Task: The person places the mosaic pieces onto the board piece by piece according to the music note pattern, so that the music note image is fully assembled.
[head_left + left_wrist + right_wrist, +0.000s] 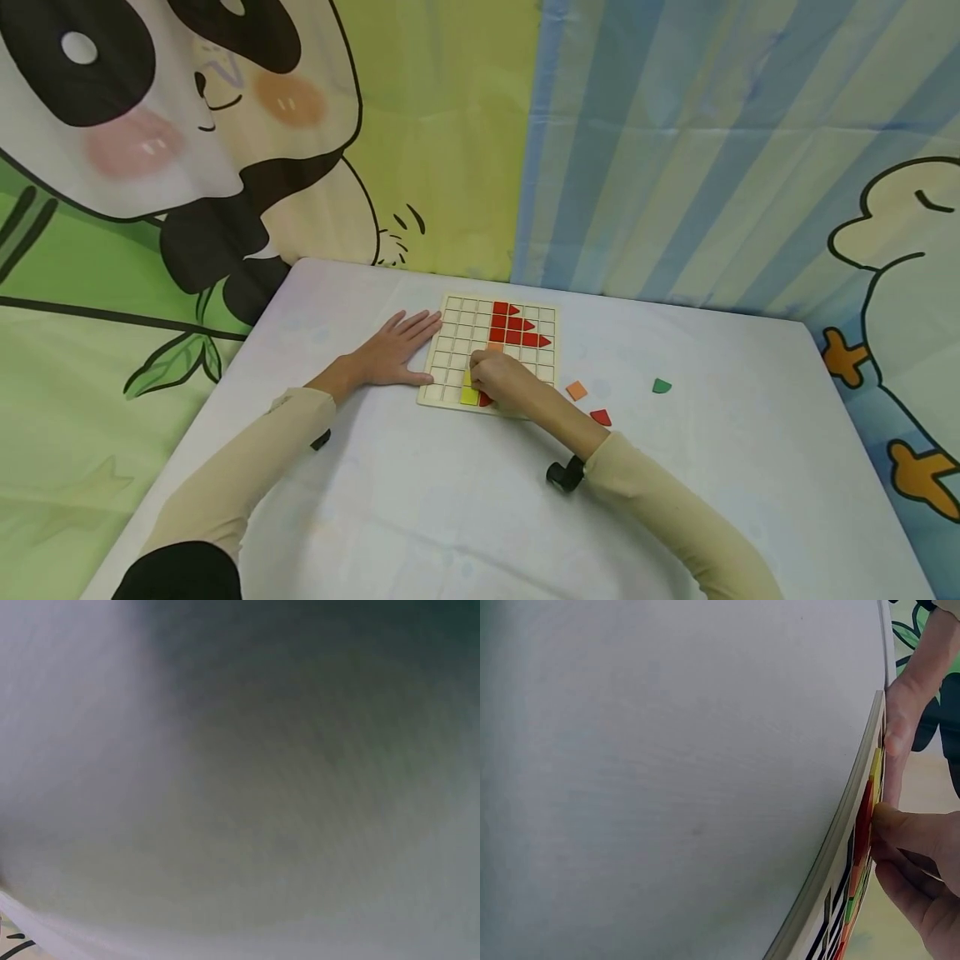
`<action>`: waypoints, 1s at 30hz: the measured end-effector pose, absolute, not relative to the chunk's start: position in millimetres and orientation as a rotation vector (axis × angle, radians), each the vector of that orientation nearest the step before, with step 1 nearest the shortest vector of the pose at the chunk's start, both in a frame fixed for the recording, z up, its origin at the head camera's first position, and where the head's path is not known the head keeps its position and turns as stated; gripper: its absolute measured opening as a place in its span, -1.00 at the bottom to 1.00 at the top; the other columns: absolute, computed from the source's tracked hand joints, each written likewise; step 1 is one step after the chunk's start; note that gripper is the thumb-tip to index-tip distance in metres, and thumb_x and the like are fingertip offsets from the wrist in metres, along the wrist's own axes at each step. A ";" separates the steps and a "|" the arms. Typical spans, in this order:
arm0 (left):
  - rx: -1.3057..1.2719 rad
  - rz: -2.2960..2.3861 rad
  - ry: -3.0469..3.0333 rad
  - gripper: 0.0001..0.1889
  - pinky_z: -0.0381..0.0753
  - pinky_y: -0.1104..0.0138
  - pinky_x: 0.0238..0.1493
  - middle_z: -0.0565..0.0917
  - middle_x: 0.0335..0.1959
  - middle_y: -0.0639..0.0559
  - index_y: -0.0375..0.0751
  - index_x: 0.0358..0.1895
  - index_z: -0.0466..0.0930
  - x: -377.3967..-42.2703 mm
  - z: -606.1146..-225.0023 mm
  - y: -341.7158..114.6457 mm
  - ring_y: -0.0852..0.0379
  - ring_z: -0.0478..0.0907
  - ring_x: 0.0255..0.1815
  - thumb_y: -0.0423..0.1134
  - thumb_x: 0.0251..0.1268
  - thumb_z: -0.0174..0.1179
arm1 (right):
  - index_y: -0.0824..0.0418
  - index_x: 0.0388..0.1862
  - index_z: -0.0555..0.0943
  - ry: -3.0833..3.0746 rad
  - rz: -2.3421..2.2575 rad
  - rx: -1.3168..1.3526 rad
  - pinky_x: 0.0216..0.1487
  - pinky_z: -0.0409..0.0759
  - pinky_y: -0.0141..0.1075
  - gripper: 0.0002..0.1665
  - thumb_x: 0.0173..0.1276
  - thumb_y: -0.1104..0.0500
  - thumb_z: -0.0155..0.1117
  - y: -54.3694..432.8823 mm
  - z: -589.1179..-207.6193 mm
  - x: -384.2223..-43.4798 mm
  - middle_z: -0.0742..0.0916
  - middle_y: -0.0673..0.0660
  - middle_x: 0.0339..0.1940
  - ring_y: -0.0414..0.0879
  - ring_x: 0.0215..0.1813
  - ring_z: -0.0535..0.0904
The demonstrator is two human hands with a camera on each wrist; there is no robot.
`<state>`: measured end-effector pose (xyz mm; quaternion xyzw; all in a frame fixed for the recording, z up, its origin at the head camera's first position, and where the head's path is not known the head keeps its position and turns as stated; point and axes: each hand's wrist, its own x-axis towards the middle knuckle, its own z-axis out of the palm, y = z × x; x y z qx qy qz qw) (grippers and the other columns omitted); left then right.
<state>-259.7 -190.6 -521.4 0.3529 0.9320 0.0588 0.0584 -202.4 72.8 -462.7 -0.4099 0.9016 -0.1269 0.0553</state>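
Note:
A square wooden grid board point(450, 358) lies on the white-covered table. My left hand point(393, 346) rests flat at its left edge, fingers spread and straight, thumb along the side. Over the lower middle of the board is my right hand point(501, 379), fingers bent, with thumb and fingertips point(889, 814) right at the coloured pieces in the right wrist view. Whatever is between those fingertips is hidden. Beside that hand show a yellow piece point(468, 390), a red piece point(485, 400) and an orange piece point(496, 347). Rows of red pieces point(508, 337) with pointed ends fill the upper part.
Loose on the table to the board's right are an orange square point(577, 390), a red piece point(601, 417) and a green rounded piece point(662, 386). A cartoon-printed cloth point(442, 150) hangs behind the table point(420, 517). Blurred pale surfaces fill most of the left wrist view.

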 end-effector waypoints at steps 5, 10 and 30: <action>1.063 0.169 2.821 0.11 -0.24 -0.10 0.56 -0.14 0.63 0.04 -0.06 0.59 -0.21 -259.3 -519.3 -189.6 -0.04 -0.21 0.64 0.49 0.12 0.03 | 0.25 -0.28 0.75 2.707 -0.450 -1.191 -0.07 0.64 -0.35 -0.87 0.35 0.25 0.28 74.7 -460.9 -200.6 0.70 0.09 -0.20 -0.13 -0.20 0.59; 1.071 0.177 2.822 0.11 -0.23 -0.10 0.56 -0.14 0.63 0.04 -0.04 0.59 -0.22 -258.6 -520.9 -187.5 -0.03 -0.20 0.64 0.52 0.12 -0.01 | 0.32 -0.15 0.72 2.726 -0.605 -1.217 0.05 0.64 -0.27 -0.82 0.38 0.30 0.23 92.0 -457.3 -194.7 0.70 0.17 -0.06 -0.03 -0.01 0.63; 1.079 0.134 2.832 0.12 -0.21 -0.10 0.56 -0.15 0.63 0.04 -0.03 0.59 -0.24 -261.5 -522.1 -190.2 -0.03 -0.21 0.64 0.57 0.11 -0.08 | 0.46 -0.13 0.68 3.042 -0.760 -0.609 -0.19 0.69 -0.09 -0.75 0.20 0.38 0.35 321.2 -465.3 -152.8 0.70 0.33 -0.13 0.18 -0.19 0.70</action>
